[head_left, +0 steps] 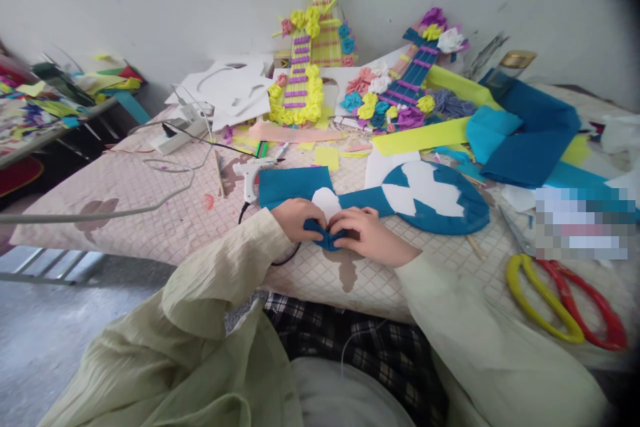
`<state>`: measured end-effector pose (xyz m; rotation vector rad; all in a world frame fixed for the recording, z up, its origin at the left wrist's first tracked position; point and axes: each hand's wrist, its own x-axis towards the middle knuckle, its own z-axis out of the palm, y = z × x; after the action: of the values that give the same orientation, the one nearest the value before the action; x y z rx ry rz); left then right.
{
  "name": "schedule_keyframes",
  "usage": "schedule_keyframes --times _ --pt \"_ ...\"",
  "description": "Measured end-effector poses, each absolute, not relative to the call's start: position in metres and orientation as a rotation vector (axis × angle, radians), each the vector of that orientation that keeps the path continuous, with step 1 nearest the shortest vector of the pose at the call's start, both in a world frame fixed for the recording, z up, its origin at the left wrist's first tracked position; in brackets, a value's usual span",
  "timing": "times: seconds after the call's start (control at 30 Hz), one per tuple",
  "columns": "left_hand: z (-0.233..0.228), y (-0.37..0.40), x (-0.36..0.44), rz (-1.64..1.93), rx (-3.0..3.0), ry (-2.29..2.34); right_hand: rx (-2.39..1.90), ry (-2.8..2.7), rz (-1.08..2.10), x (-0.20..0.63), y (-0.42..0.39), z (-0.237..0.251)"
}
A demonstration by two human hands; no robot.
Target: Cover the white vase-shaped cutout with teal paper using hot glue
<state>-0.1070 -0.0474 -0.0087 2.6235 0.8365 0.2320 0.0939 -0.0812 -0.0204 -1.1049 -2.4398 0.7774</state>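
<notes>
Both sets of fingertips pinch a small blue rolled felt piece (327, 237), left hand (295, 219) and right hand (367, 235) touching over it at the table's (150, 200) near edge, just before the blue guitar-shaped cutout (380, 197). A white glue gun (254, 172) lies near.

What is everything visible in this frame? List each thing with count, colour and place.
blue felt piece: one, dark blue, pinched between both hands at the table's near edge
guitar-shaped cutout: one, white partly covered in blue, flat beyond the hands
glue gun: one, white, left of the cutout
decorated guitars: two with paper flowers, one yellow, one blue, near the wall
felt sheets: several, blue and yellow, right side
scissors: two pairs, yellow and red handles, near right edge
power strip: one, white, far left of table
table cover: one, pinkish quilted
left hand: gripping the felt
right hand: gripping the felt
</notes>
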Motion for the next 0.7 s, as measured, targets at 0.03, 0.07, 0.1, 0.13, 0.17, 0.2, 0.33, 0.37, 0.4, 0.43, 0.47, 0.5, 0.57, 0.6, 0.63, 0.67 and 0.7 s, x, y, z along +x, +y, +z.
schedule_keyframes --times 0.03,0.07,0.1,0.13,0.17,0.2,0.33,0.37,0.4,0.43,0.47,0.5,0.57,0.6,0.63,0.67,0.7 --pt "-0.009 -0.047 -0.107 0.227 2.624 0.835 -1.100 -2.443 0.777 0.094 -0.081 -0.021" --pt "-0.009 -0.047 -0.107 0.220 2.623 0.836 -1.095 -2.447 0.772 0.094 -0.081 -0.021" --pt "-0.009 -0.047 -0.107 0.212 2.620 0.837 -1.091 -2.451 0.764 0.094 -0.081 -0.021" --pt "-0.009 -0.046 -0.107 0.203 2.619 0.835 -1.089 -2.455 0.755 0.094 -0.081 -0.022" --pt "-0.009 -0.046 -0.107 0.196 2.619 0.829 -1.089 -2.457 0.746 0.094 -0.081 -0.022" --pt "-0.009 -0.045 -0.107 0.192 2.618 0.817 -1.087 -2.458 0.737 0.094 -0.081 -0.023" --pt "-0.008 -0.045 -0.108 0.208 2.593 0.739 -1.082 -2.446 0.737 0.095 -0.081 -0.025" --pt "-0.008 -0.046 -0.108 0.217 2.586 0.725 -1.078 -2.441 0.741 0.095 -0.081 -0.025" --pt "-0.007 -0.047 -0.108 0.220 2.581 0.714 -1.076 -2.435 0.743 0.094 -0.081 -0.025" --pt "-0.007 -0.048 -0.107 0.221 2.580 0.710 -1.078 -2.430 0.743 0.094 -0.081 -0.024" --pt "-0.007 -0.049 -0.106 0.220 2.579 0.713 -1.085 -2.425 0.739 0.094 -0.082 -0.023" --pt "-0.007 -0.051 -0.106 0.214 2.578 0.719 -1.093 -2.423 0.735 0.093 -0.082 -0.022" --pt "-0.007 -0.054 -0.104 0.196 2.575 0.737 -1.113 -2.419 0.728 0.092 -0.083 -0.020" --pt "-0.008 -0.055 -0.104 0.193 2.574 0.749 -1.120 -2.417 0.724 0.091 -0.084 -0.020" --pt "-0.008 -0.056 -0.103 0.195 2.574 0.758 -1.124 -2.413 0.718 0.091 -0.084 -0.020" --pt "-0.009 -0.057 -0.103 0.202 2.576 0.761 -1.125 -2.408 0.712 0.091 -0.084 -0.020" --pt "-0.009 -0.058 -0.103 0.217 2.580 0.760 -1.124 -2.404 0.706 0.091 -0.084 -0.021"
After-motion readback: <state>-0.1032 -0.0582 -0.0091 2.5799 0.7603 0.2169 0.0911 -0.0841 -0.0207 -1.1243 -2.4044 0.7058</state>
